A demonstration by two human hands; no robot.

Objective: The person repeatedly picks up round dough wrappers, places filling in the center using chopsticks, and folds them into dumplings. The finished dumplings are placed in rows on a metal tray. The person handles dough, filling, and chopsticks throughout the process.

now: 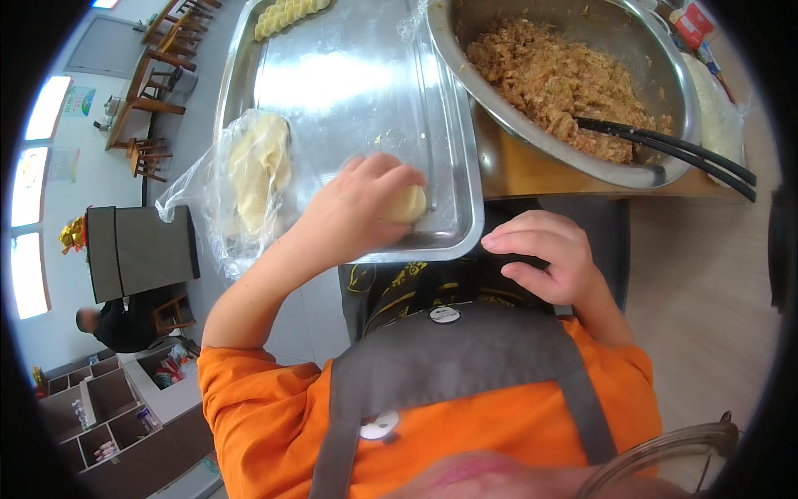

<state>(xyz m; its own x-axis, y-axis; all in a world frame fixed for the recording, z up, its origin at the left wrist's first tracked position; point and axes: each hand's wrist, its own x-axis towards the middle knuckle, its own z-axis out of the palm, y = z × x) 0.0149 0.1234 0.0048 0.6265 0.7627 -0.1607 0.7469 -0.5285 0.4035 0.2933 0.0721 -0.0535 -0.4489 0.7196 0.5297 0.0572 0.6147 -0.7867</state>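
Note:
My left hand (368,203) is curled around a small pale lump of dough (409,204), over the near right corner of a metal tray (336,131); the hand is slightly blurred. My right hand (545,256) hangs just beyond the tray's near right corner, fingers bent and thumb apart, with nothing in it. To the left of my left hand, a larger mass of dough (259,168) lies partly under clear plastic film (218,187) that spills over the tray's left edge. A pleated, dumpling-like dough piece or row (290,17) sits at the tray's far left.
Right of the tray, a large steel bowl (670,81) holds minced filling (555,81), with black tongs or chopsticks (679,146) leaning over its rim. The wooden table edge (536,178) runs below it. A bagged white mass (717,118) lies beyond. A seated person (124,324) is far left.

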